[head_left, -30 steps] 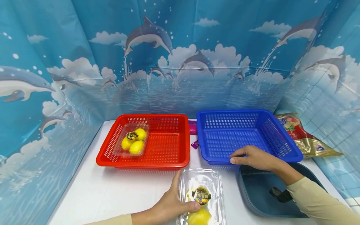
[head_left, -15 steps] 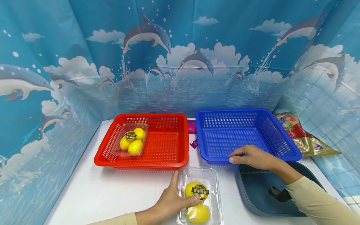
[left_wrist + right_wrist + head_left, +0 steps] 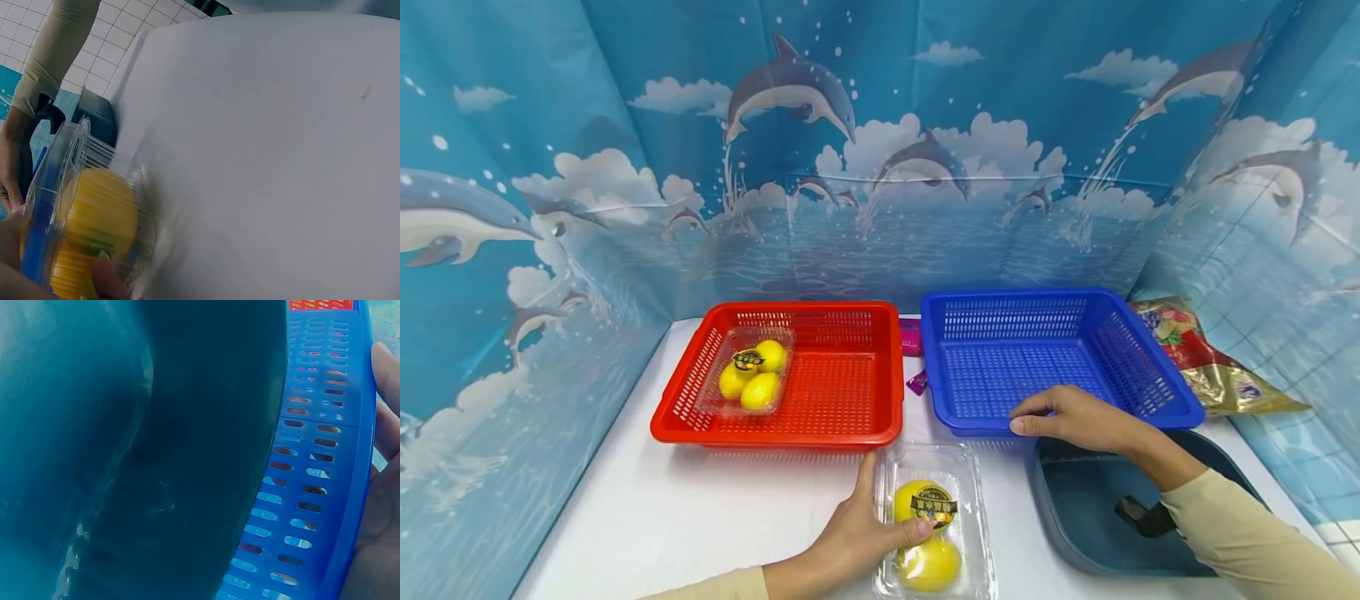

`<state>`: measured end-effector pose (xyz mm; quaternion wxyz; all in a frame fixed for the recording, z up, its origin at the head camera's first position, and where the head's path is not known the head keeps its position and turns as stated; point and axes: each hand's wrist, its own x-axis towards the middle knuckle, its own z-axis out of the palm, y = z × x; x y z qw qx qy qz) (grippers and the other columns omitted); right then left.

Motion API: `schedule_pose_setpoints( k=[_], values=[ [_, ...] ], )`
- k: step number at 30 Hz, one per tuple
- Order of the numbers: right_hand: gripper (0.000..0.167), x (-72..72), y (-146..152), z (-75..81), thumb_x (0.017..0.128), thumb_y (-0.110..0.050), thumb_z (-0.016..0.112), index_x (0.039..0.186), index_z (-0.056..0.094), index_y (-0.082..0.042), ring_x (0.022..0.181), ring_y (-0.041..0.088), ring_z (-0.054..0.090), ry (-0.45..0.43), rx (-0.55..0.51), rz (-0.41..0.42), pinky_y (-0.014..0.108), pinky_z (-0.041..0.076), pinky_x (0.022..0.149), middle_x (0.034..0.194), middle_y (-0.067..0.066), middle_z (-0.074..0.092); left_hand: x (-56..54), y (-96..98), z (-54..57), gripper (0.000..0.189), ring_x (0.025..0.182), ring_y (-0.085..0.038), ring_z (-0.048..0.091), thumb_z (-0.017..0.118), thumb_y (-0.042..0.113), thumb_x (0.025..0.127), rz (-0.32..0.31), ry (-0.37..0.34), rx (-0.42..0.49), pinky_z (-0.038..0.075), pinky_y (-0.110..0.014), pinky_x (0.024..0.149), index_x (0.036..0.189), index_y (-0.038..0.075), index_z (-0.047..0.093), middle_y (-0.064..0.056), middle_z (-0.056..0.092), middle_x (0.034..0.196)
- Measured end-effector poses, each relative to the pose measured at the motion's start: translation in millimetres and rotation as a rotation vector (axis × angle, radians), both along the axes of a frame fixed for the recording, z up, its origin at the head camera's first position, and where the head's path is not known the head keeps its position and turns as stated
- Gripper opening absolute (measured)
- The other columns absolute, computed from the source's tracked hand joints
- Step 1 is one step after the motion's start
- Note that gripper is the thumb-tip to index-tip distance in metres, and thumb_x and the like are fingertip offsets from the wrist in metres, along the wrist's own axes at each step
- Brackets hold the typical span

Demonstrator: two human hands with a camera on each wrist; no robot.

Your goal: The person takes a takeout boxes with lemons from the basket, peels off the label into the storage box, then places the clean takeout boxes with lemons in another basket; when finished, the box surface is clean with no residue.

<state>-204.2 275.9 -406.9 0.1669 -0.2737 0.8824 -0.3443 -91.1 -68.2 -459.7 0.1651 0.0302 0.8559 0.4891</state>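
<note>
Lemons, head view: both [image 3: 928, 562] show more fully than one second ago.
Clear box: [image 3: 968, 517] over the near part of the table [image 3: 700, 517], pinched at its left side by the left hand [image 3: 861, 537], thumb covering part of the lid; black-and-gold label [image 3: 934, 505].
Right hand: [image 3: 1078, 421] at the blue basket [image 3: 1000, 367], near rim; fingers bent, pinch cannot be told.
Red basket: [image 3: 835, 392] just beyond, holding a second lemon box [image 3: 752, 338].
Box, left wrist view: ribbed wall, fingertip [image 3: 107, 280] against it.
Rim, right wrist view: slotted wall between dark bin [image 3: 206, 437] and palm.
</note>
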Motion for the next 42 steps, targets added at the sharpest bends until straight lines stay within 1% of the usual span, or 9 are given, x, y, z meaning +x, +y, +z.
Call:
schedule_pose_setpoints(
  k=[5, 10, 21, 24, 26, 28, 30, 37, 42],
  values=[
    [0.032, -0.4, 0, -1.1, 0.102, -0.032, 0.063, 0.120, 0.076, -0.009, 0.107, 0.021, 0.069, -0.019, -0.003, -0.007, 0.030, 0.056, 0.085, 0.116, 0.005, 0.075, -2.4, 0.4, -2.6, 0.125, 0.137, -0.050, 0.045, 0.086, 0.050, 0.078, -0.024, 0.042, 0.031, 0.035, -0.070, 0.108, 0.165, 0.012, 0.004, -0.034, 0.045, 0.149],
    [0.031, -0.6, 0, -1.1, 0.102, -0.032, 0.063, 0.120, 0.076, -0.010, 0.107, 0.020, 0.070, -0.020, -0.006, -0.007, 0.030, 0.056, 0.085, 0.115, 0.004, 0.075, -3.3, 0.9, -3.9, 0.124, 0.131, -0.044, 0.049, 0.087, 0.047, 0.078, -0.018, 0.049, 0.043, 0.039, -0.068, 0.107, 0.164, 0.011, 0.006, -0.033, 0.048, 0.142],
    [0.032, 0.5, 1, 1.2, 0.103, -0.031, 0.063, 0.120, 0.076, -0.008, 0.105, 0.017, 0.069, -0.014, -0.007, -0.003, 0.030, 0.056, 0.085, 0.115, 0.006, 0.075, -6.5, -2.0, -4.1, 0.122, 0.141, -0.051, 0.038, 0.086, 0.050, 0.078, -0.042, 0.033, 0.059, 0.034, -0.071, 0.109, 0.164, 0.010, 0.010, -0.036, 0.036, 0.154],
    [0.032, 0.4, 2, 0.5, 0.103, -0.032, 0.062, 0.120, 0.076, -0.008, 0.104, 0.016, 0.069, -0.008, 0.000, -0.006, 0.029, 0.056, 0.085, 0.114, 0.004, 0.075, -6.9, -5.9, -2.9, 0.116, 0.127, -0.048, 0.051, 0.086, 0.048, 0.080, -0.050, 0.030, 0.072, 0.050, -0.064, 0.095, 0.163, 0.010, 0.015, -0.034, 0.041, 0.148],
    [0.033, 0.5, 2, -0.3, 0.103, -0.033, 0.062, 0.119, 0.076, -0.009, 0.104, 0.014, 0.069, -0.005, 0.005, -0.010, 0.029, 0.056, 0.085, 0.114, 0.002, 0.075, -6.4, -10.1, -1.8, 0.114, 0.105, -0.041, 0.062, 0.085, 0.047, 0.081, -0.055, 0.013, 0.095, 0.059, -0.054, 0.076, 0.163, 0.011, 0.016, -0.030, 0.048, 0.137],
    [0.033, 0.3, 1, -1.0, 0.103, -0.034, 0.062, 0.119, 0.076, -0.010, 0.103, 0.013, 0.069, -0.002, 0.008, -0.011, 0.029, 0.056, 0.084, 0.113, 0.000, 0.075, -5.0, -14.8, -0.1, 0.112, 0.085, -0.028, 0.062, 0.085, 0.045, 0.081, -0.054, -0.004, 0.124, 0.058, -0.041, 0.058, 0.163, 0.012, 0.017, -0.021, 0.051, 0.123],
    [0.032, -0.1, 0, -1.0, 0.103, -0.034, 0.062, 0.119, 0.076, -0.010, 0.103, 0.013, 0.069, 0.003, 0.008, -0.007, 0.029, 0.056, 0.085, 0.112, -0.001, 0.075, -4.1, -19.7, 1.9, 0.110, 0.073, -0.020, 0.057, 0.085, 0.043, 0.081, -0.062, 0.000, 0.135, 0.054, -0.033, 0.054, 0.163, 0.013, 0.018, -0.016, 0.049, 0.113],
    [0.030, -0.2, -1, 0.8, 0.103, -0.031, 0.063, 0.120, 0.076, -0.010, 0.105, 0.018, 0.070, 0.001, -0.004, -0.003, 0.030, 0.056, 0.086, 0.114, 0.001, 0.075, -3.2, -36.8, 12.6, 0.091, 0.082, -0.015, 0.051, 0.077, 0.051, 0.087, -0.122, 0.136, -0.025, 0.044, -0.026, 0.063, 0.159, 0.018, 0.033, -0.010, 0.051, 0.113],
    [0.029, -0.5, 1, -0.4, 0.103, -0.030, 0.063, 0.119, 0.076, -0.011, 0.105, 0.017, 0.069, -0.006, -0.011, -0.002, 0.030, 0.056, 0.085, 0.114, 0.000, 0.075, -1.0, -47.1, 15.9, 0.079, 0.095, -0.017, 0.055, 0.071, 0.058, 0.089, -0.219, 0.265, -0.144, 0.048, -0.027, 0.070, 0.153, 0.017, 0.046, -0.005, 0.054, 0.119]
  ],
)
